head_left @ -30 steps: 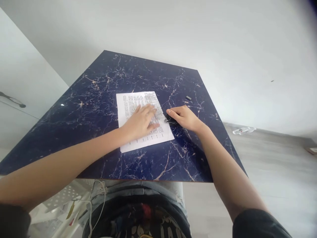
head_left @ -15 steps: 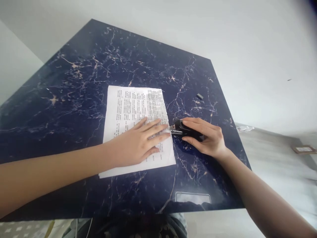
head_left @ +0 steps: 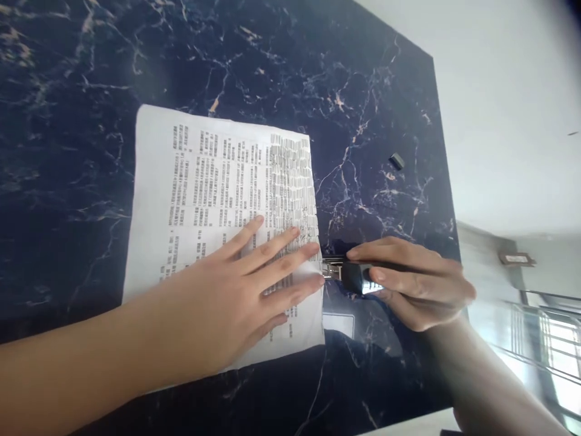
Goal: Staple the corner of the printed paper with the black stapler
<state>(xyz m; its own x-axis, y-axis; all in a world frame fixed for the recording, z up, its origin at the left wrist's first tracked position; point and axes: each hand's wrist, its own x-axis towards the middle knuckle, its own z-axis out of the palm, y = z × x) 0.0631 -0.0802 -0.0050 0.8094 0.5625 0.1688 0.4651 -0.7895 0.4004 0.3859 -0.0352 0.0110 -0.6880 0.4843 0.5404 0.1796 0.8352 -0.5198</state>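
A stack of printed paper (head_left: 204,163) lies on the dark blue marbled table, its right side covered with rows of staples (head_left: 293,175). My left hand (head_left: 236,284) rests flat across the paper with fingers spread, its fingertips close to the right edge. In my right hand (head_left: 417,281) is a black stapler (head_left: 358,277), gripped between thumb and fingers. The stapler's metal nose meets the paper's right edge beside my left fingertips. Whether its jaws are pressed together I cannot tell.
A small dark strip, perhaps of staples (head_left: 396,161), lies on the table (head_left: 363,79) beyond my right hand. The table's right edge runs past my right forearm. Pale floor and a metal railing (head_left: 544,327) show farther right.
My view has moved closer to the paper and tilted. The stapler has shifted slightly down along the paper's right edge and turned in my right hand. My left hand stays flat on the paper.
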